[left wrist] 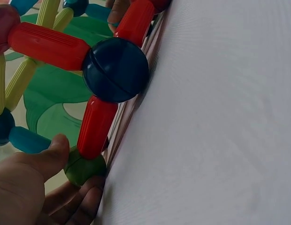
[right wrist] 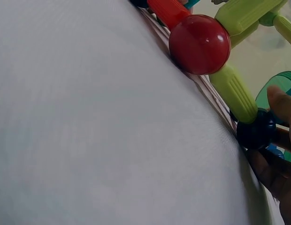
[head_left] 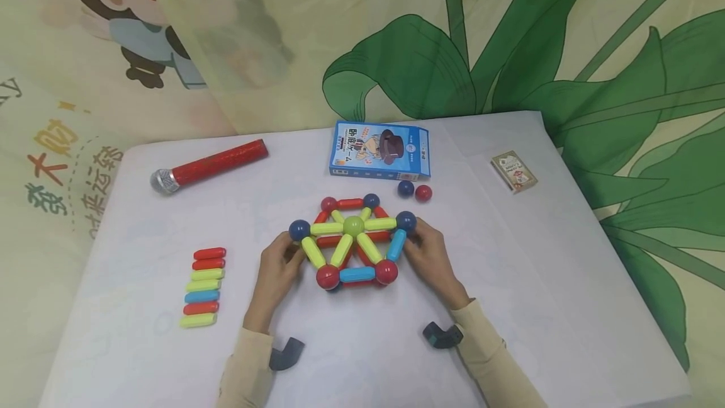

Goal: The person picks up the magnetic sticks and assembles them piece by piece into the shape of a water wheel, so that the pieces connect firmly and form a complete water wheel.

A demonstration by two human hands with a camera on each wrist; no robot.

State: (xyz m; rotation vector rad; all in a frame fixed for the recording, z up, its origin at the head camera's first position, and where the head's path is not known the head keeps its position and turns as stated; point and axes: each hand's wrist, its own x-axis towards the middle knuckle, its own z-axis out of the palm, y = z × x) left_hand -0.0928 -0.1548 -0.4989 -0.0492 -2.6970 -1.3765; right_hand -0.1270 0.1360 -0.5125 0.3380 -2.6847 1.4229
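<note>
A magnetic ball-and-stick structure (head_left: pixel 358 274) stands on the white table in front of me, built of red, yellow-green and blue rods with red, dark blue and green balls. At its upper centre, a green ball (head_left: pixel 354 226) joins several yellow-green rods. My left hand (head_left: pixel 277 269) grips its left side; in the left wrist view, thumb and fingers pinch a green corner ball (left wrist: pixel 83 171) at the end of a red rod. On the opposite side, my right hand (head_left: pixel 433 263) holds a dark blue corner ball (right wrist: pixel 254 131), seen between thumb and fingers in the right wrist view.
Several loose rods (head_left: pixel 202 295) lie in a column at left. Beyond the structure are a blue loose ball (head_left: pixel 405 189), a red one (head_left: pixel 423 193) and a blue box (head_left: pixel 379 150). A red microphone (head_left: pixel 218 164) lies back left, a small card box (head_left: pixel 513 170) back right.
</note>
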